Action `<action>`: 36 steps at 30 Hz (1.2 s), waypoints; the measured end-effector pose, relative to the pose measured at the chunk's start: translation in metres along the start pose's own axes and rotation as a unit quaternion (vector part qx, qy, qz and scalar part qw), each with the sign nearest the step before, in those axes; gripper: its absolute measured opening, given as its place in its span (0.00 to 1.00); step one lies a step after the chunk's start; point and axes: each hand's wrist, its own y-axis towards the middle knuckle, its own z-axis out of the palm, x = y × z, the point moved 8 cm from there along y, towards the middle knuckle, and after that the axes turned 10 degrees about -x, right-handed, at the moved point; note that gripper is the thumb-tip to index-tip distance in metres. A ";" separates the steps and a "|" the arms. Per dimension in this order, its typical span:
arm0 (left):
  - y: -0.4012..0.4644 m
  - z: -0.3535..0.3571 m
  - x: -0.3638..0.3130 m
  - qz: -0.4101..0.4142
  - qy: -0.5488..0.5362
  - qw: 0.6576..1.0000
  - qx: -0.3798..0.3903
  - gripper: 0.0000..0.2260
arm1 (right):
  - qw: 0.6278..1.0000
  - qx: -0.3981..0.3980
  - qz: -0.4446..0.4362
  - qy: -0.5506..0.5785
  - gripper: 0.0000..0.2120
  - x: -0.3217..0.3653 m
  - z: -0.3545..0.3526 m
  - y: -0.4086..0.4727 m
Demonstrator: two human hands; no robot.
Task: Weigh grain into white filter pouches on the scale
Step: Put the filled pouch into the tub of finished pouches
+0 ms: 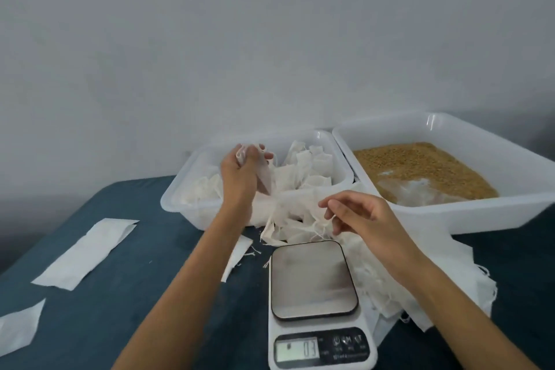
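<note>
A white scale [312, 276] stands on the table in front of me, its steel platform bare and its display showing 03. My left hand [238, 173] is above the left white bin [180, 200] and grips one white filter pouch [265, 177]. That bin holds several crumpled pouches [303, 171], some spilling over its front wall. My right hand [365, 218] hovers over the spilled pouches just behind the scale, its fingertips pinching a thin drawstring [321, 228] that rises from them. Golden grain [420, 168] lies in the right white bin [480, 215].
Flat empty pouches lie on the blue table at the left [87, 252], at the lower left edge [18, 327] and beside my left forearm [237, 255]. A heap of pouches [420, 294] sits right of the scale. A plain wall is behind the bins.
</note>
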 end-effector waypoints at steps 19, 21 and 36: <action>-0.010 -0.053 -0.015 0.183 0.230 0.955 -0.038 0.02 | 0.997 -0.048 0.002 0.057 0.12 0.006 -0.019 0.005; -0.044 -0.083 -0.001 0.212 0.254 0.942 -0.054 0.08 | 0.997 -0.046 -0.003 0.061 0.13 0.007 -0.019 0.006; -0.084 -0.098 0.084 0.163 0.607 0.768 0.124 0.11 | 0.999 -0.022 -0.001 0.041 0.14 -0.002 -0.008 0.004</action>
